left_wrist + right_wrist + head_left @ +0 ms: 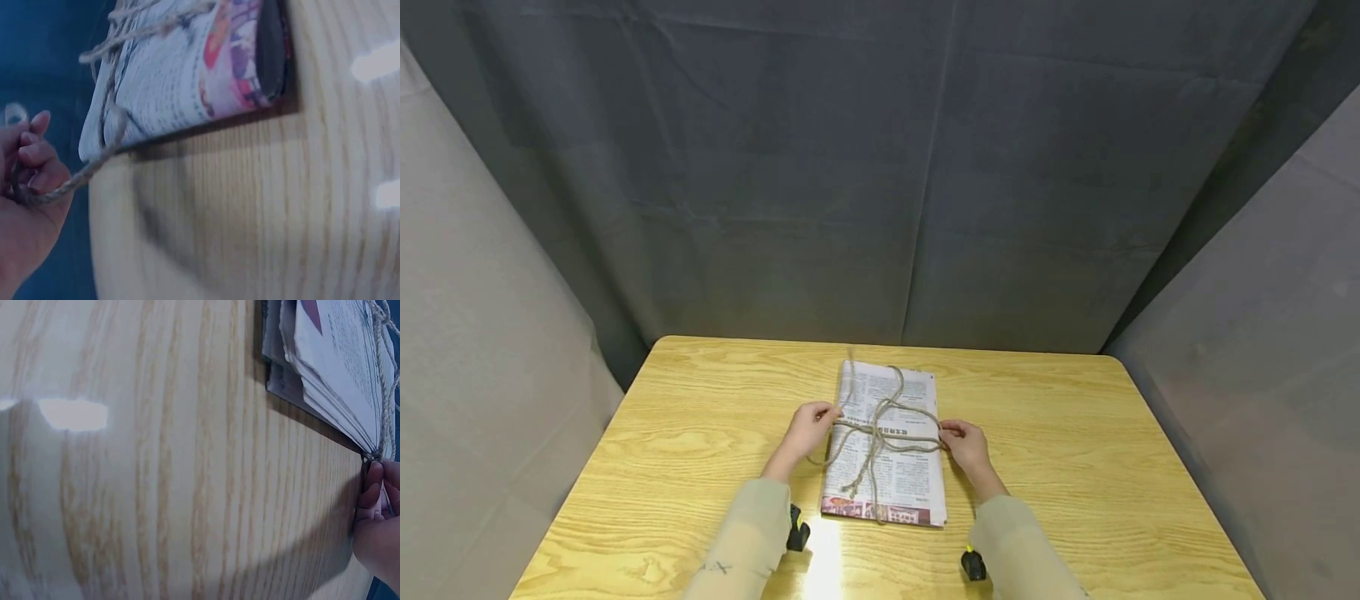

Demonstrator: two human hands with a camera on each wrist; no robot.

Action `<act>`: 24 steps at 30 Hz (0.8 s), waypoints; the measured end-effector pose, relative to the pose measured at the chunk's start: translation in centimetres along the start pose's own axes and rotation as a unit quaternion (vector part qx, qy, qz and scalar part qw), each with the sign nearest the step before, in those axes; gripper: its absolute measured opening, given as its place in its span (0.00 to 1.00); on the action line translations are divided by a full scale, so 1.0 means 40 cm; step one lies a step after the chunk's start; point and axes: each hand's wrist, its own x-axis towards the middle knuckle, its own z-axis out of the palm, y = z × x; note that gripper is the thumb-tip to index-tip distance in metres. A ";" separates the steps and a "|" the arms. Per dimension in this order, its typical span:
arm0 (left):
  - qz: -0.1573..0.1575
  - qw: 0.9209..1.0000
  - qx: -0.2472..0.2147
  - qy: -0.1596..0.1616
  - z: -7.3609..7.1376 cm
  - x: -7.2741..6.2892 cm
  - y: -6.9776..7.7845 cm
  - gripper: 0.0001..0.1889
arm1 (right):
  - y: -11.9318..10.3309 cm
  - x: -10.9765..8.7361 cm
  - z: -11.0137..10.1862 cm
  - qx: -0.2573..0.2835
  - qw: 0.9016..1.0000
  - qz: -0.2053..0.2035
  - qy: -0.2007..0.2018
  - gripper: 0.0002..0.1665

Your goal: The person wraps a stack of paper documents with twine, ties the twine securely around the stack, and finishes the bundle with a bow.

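Two bare hands flank a flat, rectangular stack of folded white newsprint point(912, 483) with a red-and-pink printed near edge; its long axis runs away from the person, and tan, twisted-fibre twine point(877, 432) crosses over its top; the left hand point(807, 428) is at the left long side, its grip curled round a strand of the twine; the right hand point(968, 448) is at the right long side, its grip pinching the twine right at that edge; the crossing of the strands lies between the two grips, the left one looking nearer to it from the head view; loose ends trail toward the near edge; the stack lies on a glossy, yellow wood-grain counter point(1090, 475), which extends past it on both sides; dark grey cloth point(790, 167) hangs behind, paler grey cloth point(482, 300) at either side.
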 end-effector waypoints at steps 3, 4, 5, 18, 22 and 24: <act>0.051 0.994 0.078 -0.048 0.019 -0.002 0.022 0.11 | -0.002 -0.002 -0.001 0.011 1.000 0.005 0.007 0.12; 0.059 0.992 0.093 -0.061 0.025 -0.003 0.029 0.11 | -0.003 -0.002 -0.002 0.015 1.000 0.008 0.009 0.12; 0.068 0.989 0.107 -0.071 0.031 -0.002 0.034 0.11 | -0.004 -0.003 -0.002 0.020 1.000 0.008 0.011 0.12; 0.058 0.979 0.196 -0.008 0.120 0.022 0.052 0.12 | -0.001 -0.008 -0.007 0.113 0.994 0.000 0.015 0.14; 0.057 0.972 0.226 -0.012 0.143 0.029 0.058 0.14 | 0.006 -0.007 -0.010 0.113 0.994 0.007 0.006 0.14; 0.057 0.969 0.239 -0.017 0.153 0.031 0.062 0.16 | 0.007 -0.007 -0.011 0.110 0.994 0.007 0.003 0.14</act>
